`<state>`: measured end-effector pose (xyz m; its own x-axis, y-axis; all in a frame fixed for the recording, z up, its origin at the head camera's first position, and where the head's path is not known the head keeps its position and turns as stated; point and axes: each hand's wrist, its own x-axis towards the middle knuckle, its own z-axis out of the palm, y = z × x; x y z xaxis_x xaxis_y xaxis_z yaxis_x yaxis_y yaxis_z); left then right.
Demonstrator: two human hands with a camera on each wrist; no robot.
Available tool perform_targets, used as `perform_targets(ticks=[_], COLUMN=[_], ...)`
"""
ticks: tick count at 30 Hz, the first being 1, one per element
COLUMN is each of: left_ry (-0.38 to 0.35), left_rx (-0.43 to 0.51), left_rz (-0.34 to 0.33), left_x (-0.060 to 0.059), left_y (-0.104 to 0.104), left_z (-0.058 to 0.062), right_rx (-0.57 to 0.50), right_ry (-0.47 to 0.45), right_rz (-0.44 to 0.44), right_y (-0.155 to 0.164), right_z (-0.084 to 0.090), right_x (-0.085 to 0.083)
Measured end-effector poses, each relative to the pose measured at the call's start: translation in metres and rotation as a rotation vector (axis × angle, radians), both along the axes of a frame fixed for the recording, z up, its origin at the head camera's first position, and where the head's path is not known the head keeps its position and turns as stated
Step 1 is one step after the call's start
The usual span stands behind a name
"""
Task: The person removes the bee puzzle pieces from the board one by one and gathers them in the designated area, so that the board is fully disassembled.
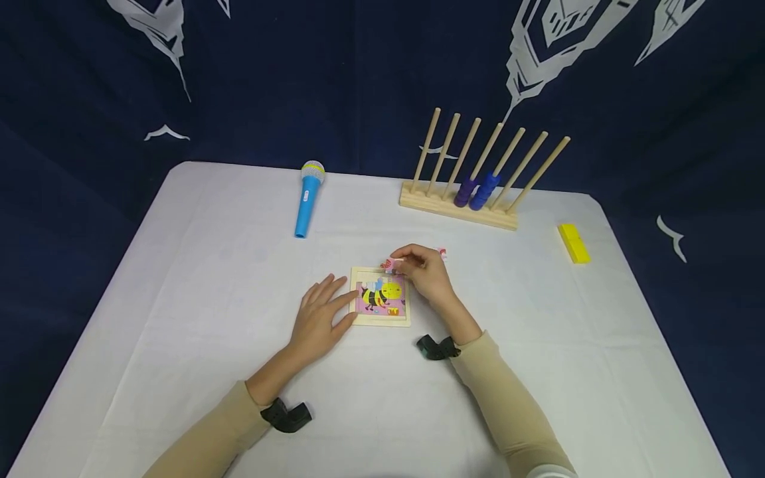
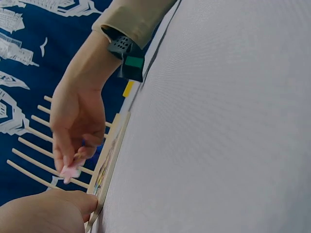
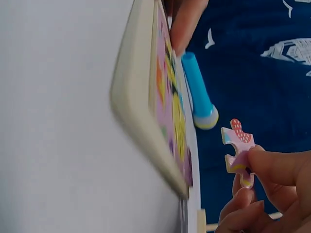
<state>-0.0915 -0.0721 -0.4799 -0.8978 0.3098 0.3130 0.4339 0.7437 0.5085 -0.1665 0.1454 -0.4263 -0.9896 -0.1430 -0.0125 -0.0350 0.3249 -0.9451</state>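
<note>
Puzzle piece [image 3: 242, 149], knobbed, is being pinched by the right hand [image 1: 427, 272]; the wooden frame [image 1: 382, 321] is being touched by the left hand [image 1: 319, 322], fingers outstretched.

Table [image 1: 209, 265], white-covered, rounded far corners. At far edge: blue toy microphone [image 1: 305, 206], lying; wooden peg rack [image 1: 433, 202], seven rods, with purple rings [image 1: 465, 192] and blue rings [image 1: 485, 192]. Far right: yellow block [image 1: 574, 243]. Centre: wooden-framed bee puzzle [image 1: 382, 320], flat; just beyond, loose puzzle piece [image 1: 442, 253].
</note>
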Motion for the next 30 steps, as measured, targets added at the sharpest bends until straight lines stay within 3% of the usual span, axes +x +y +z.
perform_targets(ticks=[14, 23, 30], left_ry=[-0.004, 0.006, 0.004], left_rx=[0.006, 0.014, 0.017], left_rz=[0.004, 0.004, -0.003], left_x=[0.001, 0.000, 0.001], left_y=[0.000, 0.000, 0.001], left_z=[0.000, 0.000, 0.000], right_rx=[0.101, 0.208, 0.298], right_ry=[-0.040, -0.163, -0.179], right_rz=[-0.216, -0.141, -0.116], right_y=[0.104, 0.129, 0.126], right_z=[0.024, 0.014, -0.002], right_x=[-0.026, -0.038, -0.046])
